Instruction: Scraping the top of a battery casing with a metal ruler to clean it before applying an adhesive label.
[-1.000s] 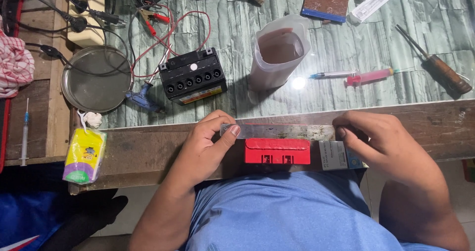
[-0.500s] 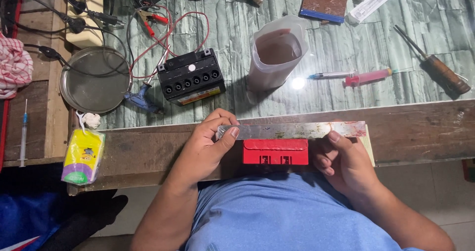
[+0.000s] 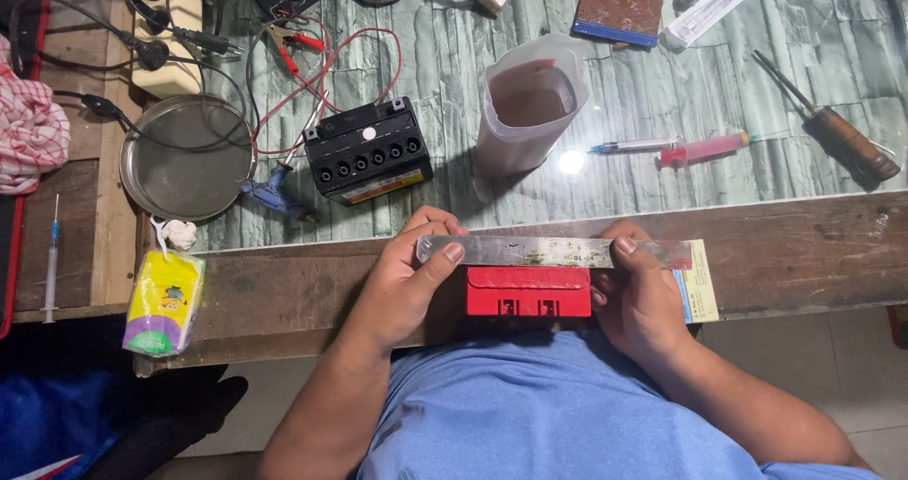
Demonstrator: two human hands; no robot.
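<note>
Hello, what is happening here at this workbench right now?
A person presses a flat metal strip across the top of a red plastic block at the bench's wooden edge. The left hand pins the strip's left end with the thumb; the right hand holds the right end. A black battery and a plastic jug stand behind.

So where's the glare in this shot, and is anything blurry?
Head view: a bright lamp reflection sits on the glass tabletop just right of the plastic jug; the metal strip held by the left hand and right hand shines dully; focus is sharp, with corners slightly stretched.
</note>
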